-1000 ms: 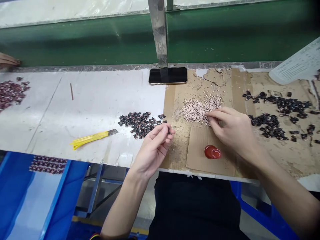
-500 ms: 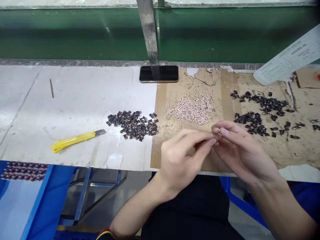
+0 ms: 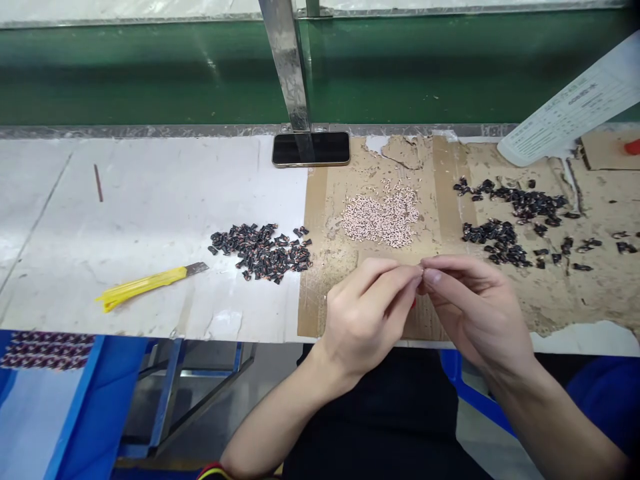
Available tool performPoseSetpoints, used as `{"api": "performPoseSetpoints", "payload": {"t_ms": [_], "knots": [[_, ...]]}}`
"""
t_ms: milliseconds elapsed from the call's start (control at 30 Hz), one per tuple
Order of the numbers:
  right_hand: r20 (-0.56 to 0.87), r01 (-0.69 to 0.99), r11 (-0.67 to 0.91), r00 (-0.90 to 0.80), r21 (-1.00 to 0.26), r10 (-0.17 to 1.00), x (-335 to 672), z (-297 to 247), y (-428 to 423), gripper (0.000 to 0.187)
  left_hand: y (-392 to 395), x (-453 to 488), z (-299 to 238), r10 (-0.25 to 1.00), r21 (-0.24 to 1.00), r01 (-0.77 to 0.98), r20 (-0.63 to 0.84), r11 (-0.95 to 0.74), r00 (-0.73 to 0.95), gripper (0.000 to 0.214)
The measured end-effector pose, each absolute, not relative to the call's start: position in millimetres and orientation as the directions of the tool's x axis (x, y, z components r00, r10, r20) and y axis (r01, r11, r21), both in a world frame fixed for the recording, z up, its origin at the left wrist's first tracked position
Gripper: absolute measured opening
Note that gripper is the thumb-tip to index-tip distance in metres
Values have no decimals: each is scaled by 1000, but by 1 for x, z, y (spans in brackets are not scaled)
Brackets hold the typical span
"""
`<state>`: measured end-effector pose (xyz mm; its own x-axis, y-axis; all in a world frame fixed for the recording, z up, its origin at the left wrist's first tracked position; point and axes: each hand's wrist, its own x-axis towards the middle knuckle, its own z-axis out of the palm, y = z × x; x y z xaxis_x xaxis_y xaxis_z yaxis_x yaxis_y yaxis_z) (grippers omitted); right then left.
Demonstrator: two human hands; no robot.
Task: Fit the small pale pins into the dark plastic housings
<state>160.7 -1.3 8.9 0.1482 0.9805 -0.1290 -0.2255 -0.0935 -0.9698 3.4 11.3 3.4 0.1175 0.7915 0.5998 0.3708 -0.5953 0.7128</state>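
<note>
Right of centre, the left hand (image 3: 364, 317) and right hand (image 3: 483, 313) pinch a tiny piece (image 3: 421, 267) — mostly hidden — so light, steady pressure low over the worktop (image 3: 175, 200) should help.

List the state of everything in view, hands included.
Left hand, fingers pinched, fingertips meeting the right's
Right hand, fingers pinched; anything held too small to tell
Pale bits, heaped loosely on cardboard
Left black pieces, piled loosely
Right black pieces, scattered
Lower-left dark pieces, laid in rows
Phone, lying flat, screen dark
Yellow-handled blade, flat, metal end bare
Brown strip, lying flat
Middle red item, mostly hidden
Printed item, tilted, partly out of frame
</note>
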Motion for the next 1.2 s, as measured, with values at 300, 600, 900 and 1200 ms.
{"api": "performPoseSetpoints", "payload": {"t_ms": [300, 600, 900, 1200], "knots": [[20, 35, 17, 105, -999, 994, 161, 11, -7, 11, 10, 0, 8, 887, 843, 275, 438, -462, 146, 10], [255, 374, 252, -44, -892, 966, 172, 22, -13, 24, 5, -8, 11, 880, 850, 250, 409, -463, 242, 10], [325, 724, 324, -145, -609, 934, 191, 3, -37, 27, -3, -34, 2, 999, 995, 89, 40, -37, -35, 10], [378, 783, 425, -264, -454, 888, 188, -3, -36, 30, -5, -35, 1, 997, 1000, -15, -28, 27, -67, 11]]}}
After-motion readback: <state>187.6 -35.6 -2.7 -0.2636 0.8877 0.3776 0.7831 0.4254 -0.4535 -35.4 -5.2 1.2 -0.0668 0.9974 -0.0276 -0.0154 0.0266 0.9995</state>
